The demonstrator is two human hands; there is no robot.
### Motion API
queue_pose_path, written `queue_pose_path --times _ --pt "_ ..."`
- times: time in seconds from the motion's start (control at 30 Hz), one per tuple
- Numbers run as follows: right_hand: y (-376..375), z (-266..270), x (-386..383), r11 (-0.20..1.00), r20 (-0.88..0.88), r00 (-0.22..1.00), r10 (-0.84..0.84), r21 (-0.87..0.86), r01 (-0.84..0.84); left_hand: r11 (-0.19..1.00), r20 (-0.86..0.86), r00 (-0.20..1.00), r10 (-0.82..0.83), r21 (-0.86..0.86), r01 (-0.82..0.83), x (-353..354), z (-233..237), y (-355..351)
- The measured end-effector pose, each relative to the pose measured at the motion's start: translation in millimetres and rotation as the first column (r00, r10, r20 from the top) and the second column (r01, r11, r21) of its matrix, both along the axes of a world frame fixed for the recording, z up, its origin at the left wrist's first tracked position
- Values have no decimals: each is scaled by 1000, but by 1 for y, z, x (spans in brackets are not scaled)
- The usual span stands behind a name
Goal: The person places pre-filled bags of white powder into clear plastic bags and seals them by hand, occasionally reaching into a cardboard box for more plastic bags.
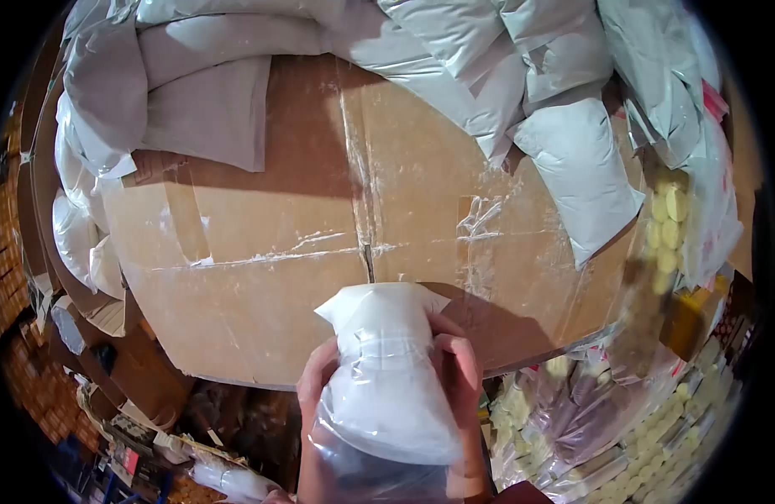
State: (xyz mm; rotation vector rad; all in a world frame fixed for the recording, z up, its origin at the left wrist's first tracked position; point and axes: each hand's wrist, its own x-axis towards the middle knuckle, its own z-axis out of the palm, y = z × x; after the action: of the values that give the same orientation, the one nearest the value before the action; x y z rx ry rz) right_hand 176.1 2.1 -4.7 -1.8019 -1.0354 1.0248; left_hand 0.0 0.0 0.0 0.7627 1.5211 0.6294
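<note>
A clear plastic bag of white powder (pixel 387 395) is held upright between my two hands at the front edge of a cardboard-covered table (pixel 278 218). My left hand (pixel 317 374) wraps round the bag's left side, and my right hand (pixel 459 370) grips its right side with bent fingers. The bag's top corners stick out to both sides. Its lower part is see-through and hangs over my forearms. Some of my fingers are hidden behind the bag.
Filled white bags (pixel 454 76) are piled along the table's back. One white bag (pixel 580 168) lies at the right. Open cardboard boxes (pixel 139 378) stand at the lower left. Clear bags with pale yellow pieces (pixel 639 454) lie at the lower right.
</note>
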Motion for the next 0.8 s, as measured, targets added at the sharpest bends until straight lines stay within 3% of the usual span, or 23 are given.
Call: queue_pose_path --times 0.07,0.17,0.3,0.43,0.5,0.57,0.6,0.63,0.7,0.73,0.77,0.8 --pt "0 8 0 996 -66 998 3 -88 -9 968 -224 944 -241 21 252 -5 2 11" --pt "-1 9 0 977 -173 975 -137 -185 105 904 -227 920 -319 218 367 -9 -7 13" --pt "0 2 0 838 -443 753 -486 -482 258 984 32 984 -174 45 172 -5 4 16" --pt "-3 -1 13 809 -422 826 -375 -583 69 961 -87 981 -172 -232 148 -11 10 17" --pt "3 7 24 840 -405 901 -158 -535 -93 972 -50 995 -90 -222 77 -10 2 12" --pt "-5 -1 25 814 -484 858 -174 -561 -152 968 1 999 -46 -247 45 -17 -11 3" --pt "-11 -5 24 795 -538 813 -222 -582 -168 948 123 992 21 -317 19 -19 -14 2" --pt "-16 -12 13 816 -641 675 -365 -569 -99 937 187 980 68 -350 1 -18 -19 -1" --pt "-16 -3 2 727 -669 466 -578 -682 -76 908 308 937 164 -417 -22 -20 -24 -13" --pt "-19 -5 2 735 -706 394 -588 -670 -103 918 379 911 164 -396 0 -25 -23 -16" --pt "-26 -6 4 741 -736 317 -599 -659 -131 932 387 893 229 -352 -86 -30 -23 -28" --pt "-34 -6 8 742 -755 237 -612 -651 -159 960 500 852 155 -280 -11 -39 -23 -28"
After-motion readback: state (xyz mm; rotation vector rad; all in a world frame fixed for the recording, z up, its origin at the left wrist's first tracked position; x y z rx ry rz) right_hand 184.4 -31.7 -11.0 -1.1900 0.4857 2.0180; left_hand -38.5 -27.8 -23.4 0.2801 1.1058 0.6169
